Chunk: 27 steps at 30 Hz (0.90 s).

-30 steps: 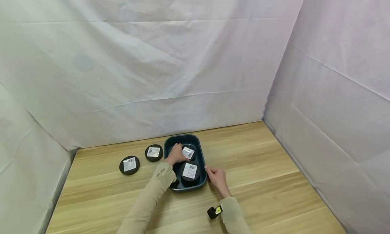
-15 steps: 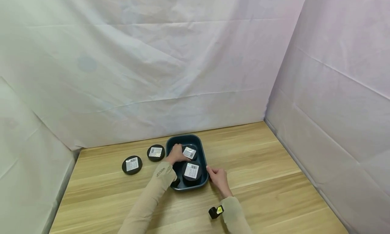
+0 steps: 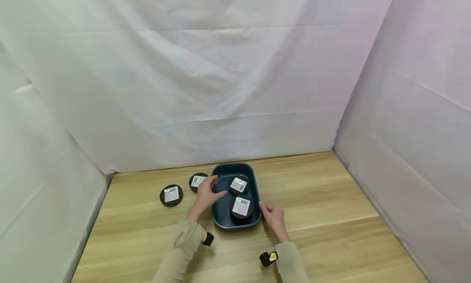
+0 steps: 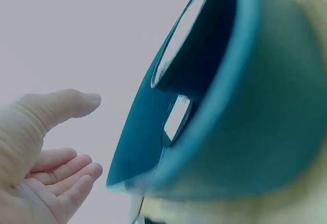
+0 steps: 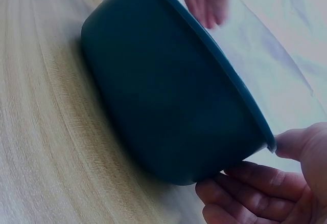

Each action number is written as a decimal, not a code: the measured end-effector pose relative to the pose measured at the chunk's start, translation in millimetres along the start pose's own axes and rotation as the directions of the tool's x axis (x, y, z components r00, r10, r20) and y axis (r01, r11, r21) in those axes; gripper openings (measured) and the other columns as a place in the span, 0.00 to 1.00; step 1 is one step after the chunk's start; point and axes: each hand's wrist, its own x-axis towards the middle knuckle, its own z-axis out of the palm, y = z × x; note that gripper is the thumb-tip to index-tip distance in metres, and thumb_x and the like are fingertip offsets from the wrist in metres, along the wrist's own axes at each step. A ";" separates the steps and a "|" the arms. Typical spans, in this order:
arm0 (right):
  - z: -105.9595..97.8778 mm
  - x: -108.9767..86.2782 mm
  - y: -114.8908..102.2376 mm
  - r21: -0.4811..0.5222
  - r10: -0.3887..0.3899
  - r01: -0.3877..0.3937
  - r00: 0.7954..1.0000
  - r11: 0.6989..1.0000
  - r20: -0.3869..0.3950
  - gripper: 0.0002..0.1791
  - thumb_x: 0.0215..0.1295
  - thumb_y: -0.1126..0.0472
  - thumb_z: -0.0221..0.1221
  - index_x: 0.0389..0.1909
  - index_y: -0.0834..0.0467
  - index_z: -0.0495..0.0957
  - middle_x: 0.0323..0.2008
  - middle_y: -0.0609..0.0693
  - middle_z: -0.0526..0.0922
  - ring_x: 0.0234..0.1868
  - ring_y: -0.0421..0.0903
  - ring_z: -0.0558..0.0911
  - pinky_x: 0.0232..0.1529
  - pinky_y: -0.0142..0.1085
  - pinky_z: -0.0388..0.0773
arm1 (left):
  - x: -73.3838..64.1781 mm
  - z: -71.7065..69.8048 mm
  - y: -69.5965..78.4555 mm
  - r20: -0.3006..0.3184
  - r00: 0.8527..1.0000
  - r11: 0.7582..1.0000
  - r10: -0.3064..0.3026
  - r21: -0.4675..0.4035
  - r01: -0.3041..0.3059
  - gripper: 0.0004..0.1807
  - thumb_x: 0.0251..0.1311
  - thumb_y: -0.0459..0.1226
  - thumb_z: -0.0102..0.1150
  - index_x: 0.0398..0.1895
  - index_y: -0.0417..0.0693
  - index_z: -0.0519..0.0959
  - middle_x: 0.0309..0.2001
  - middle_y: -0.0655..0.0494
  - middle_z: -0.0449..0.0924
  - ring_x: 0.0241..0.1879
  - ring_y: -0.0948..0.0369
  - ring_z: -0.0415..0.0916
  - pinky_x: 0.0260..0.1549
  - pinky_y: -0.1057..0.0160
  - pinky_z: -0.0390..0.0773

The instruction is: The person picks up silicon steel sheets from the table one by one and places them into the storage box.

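A dark blue-green rectangular tub [image 3: 223, 211] with rounded corners stands on the table. Inside it, on the right side, sit a taller black round piece [image 3: 241, 209] with a white label and a flatter black disc [image 3: 238, 185] behind it. My left hand [image 3: 207, 196] is over the tub's left rim, thumb and fingers spread, with nothing between them; the left wrist view shows the same left hand [image 4: 53, 152] apart from the tub. My right hand [image 5: 271, 183] holds the tub's right side, thumb at the rim and curled fingers against the outer wall.
Two more labelled black discs lie left of the tub: one disc [image 3: 171, 195] farther out, another disc [image 3: 197, 182] partly behind my left hand. The wooden table [image 3: 316, 201] extends to both sides. A white cloth [image 3: 220, 90] hangs behind, with others at the sides.
My left hand has let go of the smaller disc in the tub and moved left and up, out to the rim. The disc stays inside. My right hand keeps its place; the head view has shifted.
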 end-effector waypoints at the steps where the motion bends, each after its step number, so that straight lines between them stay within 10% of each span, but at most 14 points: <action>1: -1.7 0.4 0.8 -0.002 0.003 -0.003 1.000 1.000 -0.004 0.20 0.64 0.51 0.58 0.30 0.65 0.86 0.16 0.50 0.79 0.18 0.39 0.74 0.23 0.30 0.71 | -6.1 -2.1 0.5 -0.022 1.000 1.000 0.007 -0.005 -0.008 0.31 0.41 0.30 0.73 0.50 0.25 0.72 0.43 0.34 0.75 0.44 0.43 0.75 0.45 0.49 0.76; 14: -14.7 1.7 1.0 0.045 -0.015 0.017 0.999 0.999 -0.042 0.20 0.63 0.54 0.59 0.23 0.68 0.84 0.14 0.52 0.79 0.16 0.40 0.75 0.20 0.29 0.71 | -59.1 -20.3 -8.2 -0.171 0.983 0.996 -0.063 -0.077 0.050 0.28 0.40 0.26 0.72 0.47 0.26 0.74 0.43 0.34 0.76 0.43 0.42 0.75 0.45 0.47 0.75; 27: -15.3 3.5 1.6 0.019 -0.035 0.036 0.998 0.999 -0.044 0.18 0.63 0.54 0.59 0.29 0.67 0.85 0.17 0.52 0.81 0.17 0.36 0.74 0.21 0.29 0.72 | -78.2 -27.2 -24.0 -0.272 0.960 0.997 -0.072 -0.042 0.063 0.29 0.38 0.25 0.72 0.47 0.24 0.73 0.41 0.32 0.75 0.41 0.41 0.75 0.44 0.46 0.75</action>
